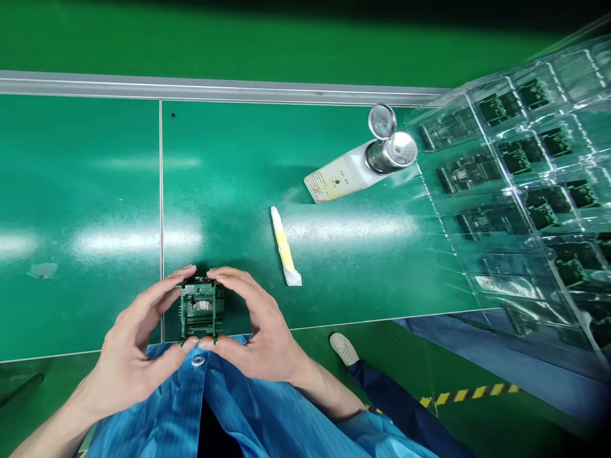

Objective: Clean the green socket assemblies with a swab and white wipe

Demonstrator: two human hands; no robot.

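Observation:
A small green circuit board module [202, 310] is held between both hands at the near edge of the green bench [95, 191]. My left hand [136, 343] grips its left side with thumb below and fingers on top. My right hand [260, 334] grips the right side the same way. The module's face with a metal part points up at the camera.
A white and yellow swab or tube [285, 248] lies on the bench right of my hands. A white pump bottle with a metal top [363, 166] lies further back. Clear plastic trays [525, 191] holding several green boards fill the right. A shoe [344, 348] shows on the floor below.

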